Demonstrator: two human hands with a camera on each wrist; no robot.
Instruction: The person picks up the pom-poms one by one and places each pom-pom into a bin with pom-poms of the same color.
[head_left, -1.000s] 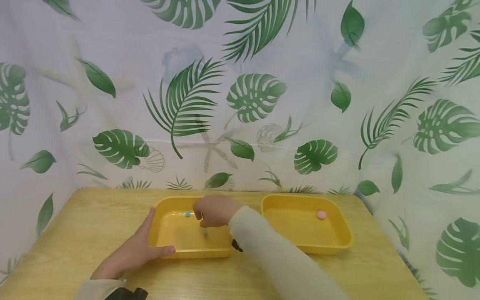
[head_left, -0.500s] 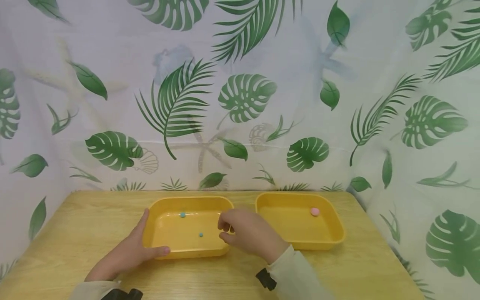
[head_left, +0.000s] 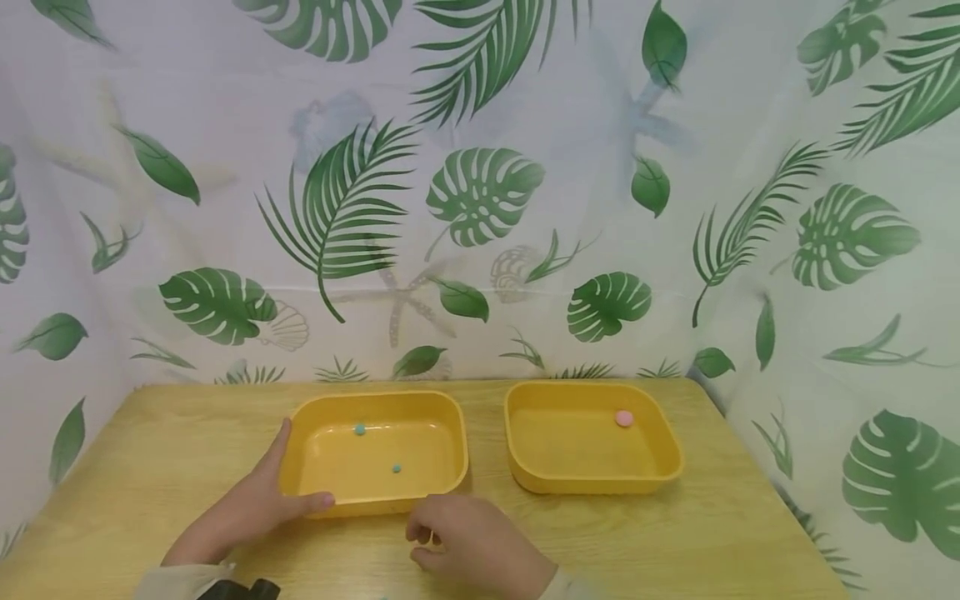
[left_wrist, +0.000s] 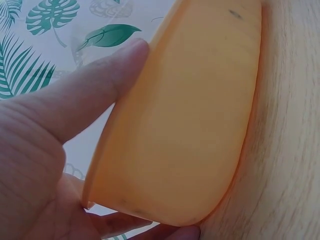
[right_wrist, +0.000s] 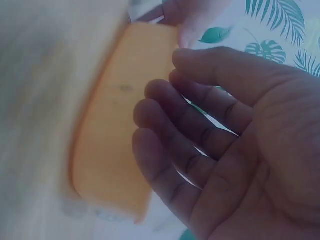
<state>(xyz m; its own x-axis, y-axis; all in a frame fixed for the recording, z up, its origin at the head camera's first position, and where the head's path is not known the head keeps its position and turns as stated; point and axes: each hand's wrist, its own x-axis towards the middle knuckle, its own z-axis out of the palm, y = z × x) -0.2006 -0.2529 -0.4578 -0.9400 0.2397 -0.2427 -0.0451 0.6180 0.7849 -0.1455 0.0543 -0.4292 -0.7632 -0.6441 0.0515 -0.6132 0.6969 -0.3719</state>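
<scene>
My left hand (head_left: 255, 508) holds the left yellow tray (head_left: 375, 506) at its left end. The thumb lies along the front rim and the other fingers reach round the end wall, as the left wrist view shows from the side. Inside that tray lie two small teal balls (head_left: 360, 430), the front one (head_left: 397, 469) smaller. In front of the tray's right corner hovers my right hand (head_left: 480, 542), fingers loosely bent. Its bare palm (right_wrist: 285, 125) faces the right wrist camera with nothing in it.
To the right stands a second yellow tray (head_left: 600, 485) with a pink ball (head_left: 624, 418) near its back right. Both trays sit on a wood-grain table (head_left: 637, 542). A leaf-patterned cloth (head_left: 480, 333) hangs behind it. A tiny bluish speck (head_left: 384, 597) shows at the bottom edge.
My right hand has come out of the left tray, first rightward, then toward me in front of it. The left hand keeps its hold. The balls in the trays lie where they were.
</scene>
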